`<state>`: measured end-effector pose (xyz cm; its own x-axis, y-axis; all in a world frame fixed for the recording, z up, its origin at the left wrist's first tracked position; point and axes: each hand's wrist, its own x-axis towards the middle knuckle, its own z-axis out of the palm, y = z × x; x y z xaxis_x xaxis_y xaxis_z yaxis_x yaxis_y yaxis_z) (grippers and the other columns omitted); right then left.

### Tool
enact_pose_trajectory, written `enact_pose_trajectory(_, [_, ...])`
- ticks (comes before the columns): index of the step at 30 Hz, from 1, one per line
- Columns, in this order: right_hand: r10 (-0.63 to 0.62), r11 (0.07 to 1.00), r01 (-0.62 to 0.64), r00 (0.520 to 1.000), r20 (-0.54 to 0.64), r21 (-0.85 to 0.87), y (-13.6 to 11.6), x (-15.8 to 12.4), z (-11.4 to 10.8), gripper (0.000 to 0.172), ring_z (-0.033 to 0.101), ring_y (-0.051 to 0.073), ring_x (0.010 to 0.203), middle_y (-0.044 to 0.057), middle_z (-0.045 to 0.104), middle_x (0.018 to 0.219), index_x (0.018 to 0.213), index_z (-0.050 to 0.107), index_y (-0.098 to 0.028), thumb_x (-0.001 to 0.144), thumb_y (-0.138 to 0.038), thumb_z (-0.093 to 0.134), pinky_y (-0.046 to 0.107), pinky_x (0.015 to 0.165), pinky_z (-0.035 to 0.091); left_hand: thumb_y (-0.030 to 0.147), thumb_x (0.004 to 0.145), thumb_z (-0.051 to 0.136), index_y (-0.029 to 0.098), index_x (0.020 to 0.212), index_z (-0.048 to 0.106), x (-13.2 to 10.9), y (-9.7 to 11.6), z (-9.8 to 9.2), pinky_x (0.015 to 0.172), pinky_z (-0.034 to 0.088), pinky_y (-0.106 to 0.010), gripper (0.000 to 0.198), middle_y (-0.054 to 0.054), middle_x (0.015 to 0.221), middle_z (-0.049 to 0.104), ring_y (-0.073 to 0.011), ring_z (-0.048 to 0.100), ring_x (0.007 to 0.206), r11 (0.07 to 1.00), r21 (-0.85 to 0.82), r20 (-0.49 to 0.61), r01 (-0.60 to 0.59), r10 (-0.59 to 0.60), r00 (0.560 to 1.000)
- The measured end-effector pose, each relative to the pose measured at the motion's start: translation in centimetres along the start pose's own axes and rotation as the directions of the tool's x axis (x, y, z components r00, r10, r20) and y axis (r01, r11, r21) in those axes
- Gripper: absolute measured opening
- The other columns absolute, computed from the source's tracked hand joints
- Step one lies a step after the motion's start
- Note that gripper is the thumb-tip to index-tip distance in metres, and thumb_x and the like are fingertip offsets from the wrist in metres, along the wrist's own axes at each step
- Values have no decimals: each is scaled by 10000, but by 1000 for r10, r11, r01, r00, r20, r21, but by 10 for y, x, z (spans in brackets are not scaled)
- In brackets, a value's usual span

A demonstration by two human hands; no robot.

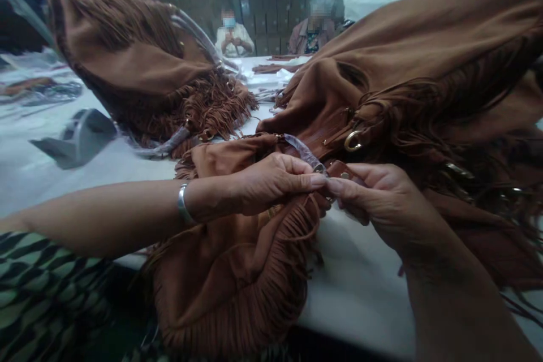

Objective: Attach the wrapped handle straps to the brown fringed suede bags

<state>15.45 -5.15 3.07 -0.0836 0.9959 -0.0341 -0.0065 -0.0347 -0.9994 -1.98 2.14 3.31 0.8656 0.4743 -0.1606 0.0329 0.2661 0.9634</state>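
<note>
A brown suede fringed bag (231, 271) lies over the near edge of the white table (365, 288). My left hand (271, 184), with a silver bangle on its wrist, pinches the bag's plastic-wrapped strap (302, 151) near a small metal fitting. My right hand (382, 203) meets it from the right, its fingertips pinched on the same strap end. Both hands are closed, thumb against fingers.
Another fringed brown bag (139, 68) stands at the back left, and a big heap of the same bags (424, 79) fills the right. A grey tool (78, 136) lies at the left. Two people sit at the table's far end before stacked boxes.
</note>
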Motion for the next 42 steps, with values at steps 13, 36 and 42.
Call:
enact_pose_trajectory(13, [-5,982,51,969,-246,184,0,0,12,250,332,37,334,-57,452,427,605,563,-140,615,-308,748,161,311,219,323,835,522,120,1016,514,-20,12,66,823,473,-436,272,-122,1001,592,-257,574,933,172,972,-222,160,453,863])
enact_pose_trajectory(36, [54,922,-18,995,81,-387,-3,0,-11,258,376,89,473,-37,434,540,758,557,-152,885,-363,480,217,436,276,372,877,385,102,936,513,1,-8,29,642,499,-427,305,-129,846,601,-274,611,704,1,950,-275,313,478,834])
enact_pose_trajectory(42, [-35,700,167,979,201,-694,-5,1,-3,316,491,113,527,-9,516,578,646,524,-176,913,-320,435,233,503,364,345,895,339,105,931,501,1,-14,21,585,496,-366,292,-119,851,607,-249,602,693,-2,973,-201,231,487,850])
